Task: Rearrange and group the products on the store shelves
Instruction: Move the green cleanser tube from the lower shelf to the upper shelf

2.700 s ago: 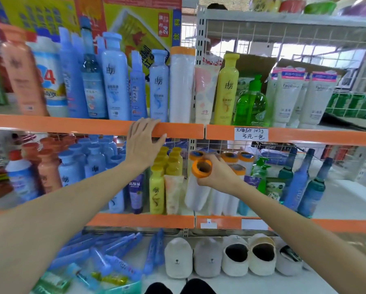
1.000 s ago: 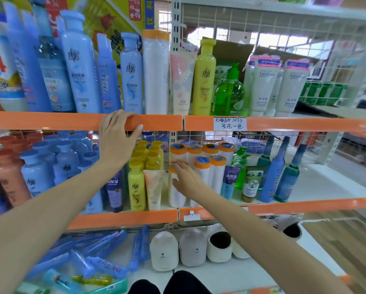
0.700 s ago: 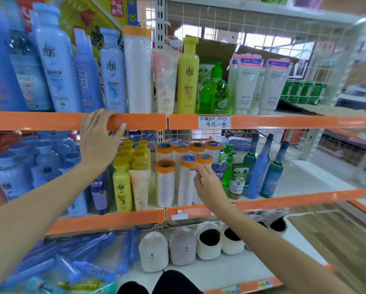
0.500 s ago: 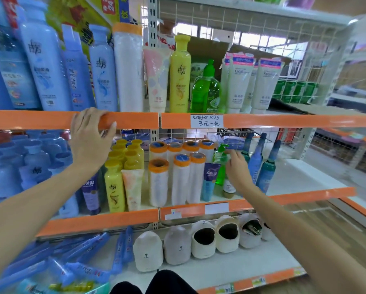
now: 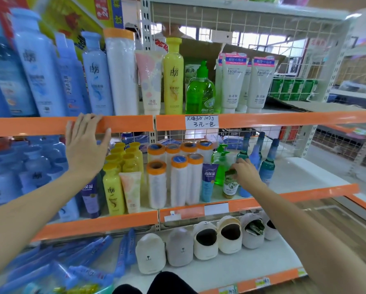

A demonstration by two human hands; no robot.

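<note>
I am pinching the cap of the small green-labelled bottle at the front of the middle shelf with my right hand, having just left the orange-capped rolls grouped, so sorting is moving rightwards. My left hand is still resting spread on the orange shelf edge, while the white tubes above are reading "Facial" and the price tag "103g".
</note>
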